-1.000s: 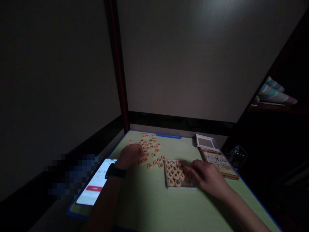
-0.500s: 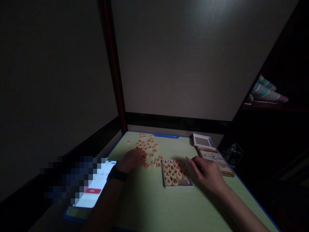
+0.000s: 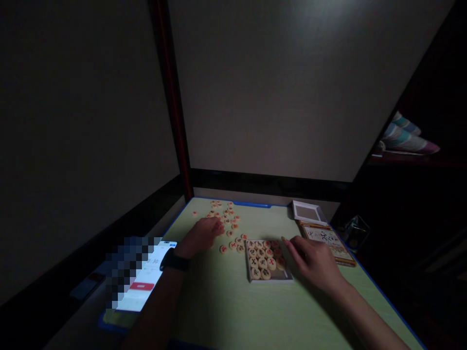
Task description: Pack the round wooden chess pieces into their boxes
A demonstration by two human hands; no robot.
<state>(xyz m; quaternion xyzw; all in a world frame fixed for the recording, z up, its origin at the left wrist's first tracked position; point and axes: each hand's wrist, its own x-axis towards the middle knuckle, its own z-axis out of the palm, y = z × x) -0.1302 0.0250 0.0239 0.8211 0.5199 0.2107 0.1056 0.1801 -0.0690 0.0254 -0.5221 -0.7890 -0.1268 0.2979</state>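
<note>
Round wooden pieces with red or black characters [image 3: 229, 233] lie scattered over the table's far left part. My left hand [image 3: 204, 234], with a dark band at the wrist, reaches among them; its fingers are bent together at the pieces, and what they hold is too small to make out. A shallow white-rimmed box [image 3: 270, 281] holds several rows of these pieces, with a gap at its near right corner. Just right of the box, my right hand [image 3: 310, 257] hovers with thumb and index finger pinched, a small pale tip showing at their ends.
A bright phone [image 3: 142, 287] lies at the table's left edge. At the back right are an open white lid [image 3: 308, 212] and a flat printed box [image 3: 326, 241]. The green table [image 3: 233, 311] has a blue rim. Walls rise behind and left.
My left hand has moved slightly farther away, toward the scattered pieces at the back. My right hand stays almost where it was beside the box.
</note>
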